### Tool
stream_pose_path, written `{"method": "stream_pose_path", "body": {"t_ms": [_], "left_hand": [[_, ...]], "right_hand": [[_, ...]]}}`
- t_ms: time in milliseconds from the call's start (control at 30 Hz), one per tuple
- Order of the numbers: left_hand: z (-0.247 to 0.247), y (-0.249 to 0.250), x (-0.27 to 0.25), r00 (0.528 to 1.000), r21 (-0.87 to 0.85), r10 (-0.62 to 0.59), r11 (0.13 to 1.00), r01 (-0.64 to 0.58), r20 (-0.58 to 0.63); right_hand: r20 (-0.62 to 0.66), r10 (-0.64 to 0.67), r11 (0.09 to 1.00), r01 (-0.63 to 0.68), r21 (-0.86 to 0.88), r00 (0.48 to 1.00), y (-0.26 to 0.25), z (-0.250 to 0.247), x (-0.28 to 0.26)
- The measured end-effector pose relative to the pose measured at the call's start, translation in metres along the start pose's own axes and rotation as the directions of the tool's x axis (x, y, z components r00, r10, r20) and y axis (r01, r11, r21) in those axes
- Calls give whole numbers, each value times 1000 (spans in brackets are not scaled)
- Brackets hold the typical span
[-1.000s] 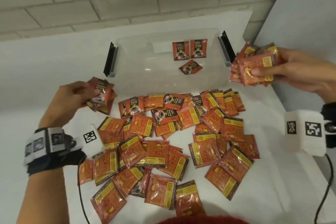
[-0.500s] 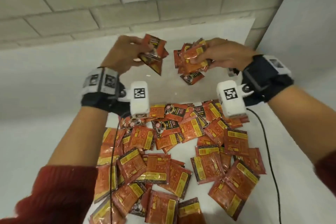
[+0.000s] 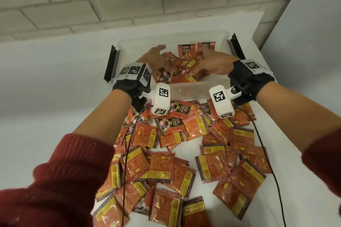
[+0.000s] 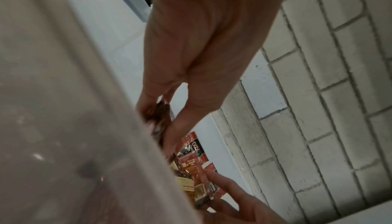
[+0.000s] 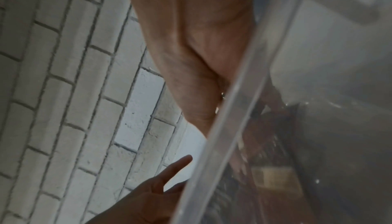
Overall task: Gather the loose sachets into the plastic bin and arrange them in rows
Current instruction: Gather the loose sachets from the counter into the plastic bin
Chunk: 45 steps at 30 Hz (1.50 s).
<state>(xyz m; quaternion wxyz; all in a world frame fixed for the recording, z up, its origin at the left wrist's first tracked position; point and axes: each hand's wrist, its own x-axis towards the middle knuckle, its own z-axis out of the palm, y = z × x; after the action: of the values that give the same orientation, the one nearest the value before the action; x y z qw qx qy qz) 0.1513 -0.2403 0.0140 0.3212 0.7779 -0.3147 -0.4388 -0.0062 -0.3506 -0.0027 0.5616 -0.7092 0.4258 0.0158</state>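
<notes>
The clear plastic bin [image 3: 188, 86] stands at the back of the white table [image 3: 46, 125]. A loose heap of red coffee sachets [image 3: 181, 77] lies inside it, and two sachets [image 3: 186, 49] stand against its far wall. Both hands are down in the bin on that heap. My left hand [image 3: 156, 59] has its fingers spread over the left part. My right hand [image 3: 212, 62] rests on the right part, one finger [image 4: 214, 175] lying straight along a sachet. The bin wall [image 5: 244, 110] hides the right fingertips in the right wrist view. Several more sachets [image 3: 166, 167] lie scattered on the table in front.
Black latch handles [image 3: 110, 64] [image 3: 236, 46] stick out from both ends of the bin. A brick wall [image 3: 110, 5] runs behind the table and a grey panel [image 3: 304, 24] closes the right side. Wrist cables [image 3: 127, 153] trail over the scattered sachets.
Both hands, which held bundles of sachets above the bin, have come down into it. The bundles now lie as a heap on the bin floor under the hands.
</notes>
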Motion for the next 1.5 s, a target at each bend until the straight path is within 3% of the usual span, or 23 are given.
{"method": "stream_pose_path", "body": {"t_ms": [100, 233, 333, 433, 667, 800, 933, 1033, 1267, 1333, 1400, 1433, 1467, 1500], "left_hand": [[5, 4, -21, 999, 126, 44, 991, -45, 14], [4, -1, -48, 975, 194, 207, 963, -188, -83], [8, -12, -85, 945, 211, 285, 945, -249, -158], [24, -31, -123, 918, 327, 369, 894, -307, -146], [46, -68, -136, 826, 496, 529, 779, -383, -193], [52, -70, -143, 747, 479, 607, 759, -442, -272], [57, -80, -149, 771, 564, 573, 747, -353, -276], [52, -87, -144, 759, 671, 564, 703, -234, -325], [54, -84, -142, 770, 611, 570, 728, -312, -286], [53, -85, -147, 747, 575, 592, 739, -352, -303], [49, -89, -156, 682, 538, 619, 754, -377, -389], [47, -92, -161, 659, 528, 617, 764, -371, -429], [44, -96, -164, 667, 520, 602, 776, -357, -439], [41, -100, -166, 710, 516, 573, 787, -338, -409]], "right_hand": [[-67, -84, 988, 75, -133, 994, 1, -7, -11], [-125, -192, 970, 169, -173, 973, -5, -12, -55], [-103, -267, 942, 237, -240, 958, 0, 1, -100], [-68, -334, 870, 279, -406, 940, 14, 24, -128], [-174, -425, 854, 330, -404, 888, 40, 50, -143], [-264, -568, 739, 343, -579, 779, 46, 59, -151], [-200, -655, 621, 368, -692, 729, 63, 66, -151], [-252, -656, 657, 374, -655, 711, 72, 52, -141], [-273, -669, 657, 379, -652, 691, 75, 36, -141], [-307, -675, 651, 345, -676, 671, 76, 39, -147], [-352, -678, 672, 350, -652, 645, 74, 45, -157], [-357, -671, 689, 368, -625, 650, 72, 48, -163], [-339, -654, 702, 376, -604, 676, 72, 52, -169], [-305, -624, 714, 367, -596, 719, 72, 55, -172]]}}
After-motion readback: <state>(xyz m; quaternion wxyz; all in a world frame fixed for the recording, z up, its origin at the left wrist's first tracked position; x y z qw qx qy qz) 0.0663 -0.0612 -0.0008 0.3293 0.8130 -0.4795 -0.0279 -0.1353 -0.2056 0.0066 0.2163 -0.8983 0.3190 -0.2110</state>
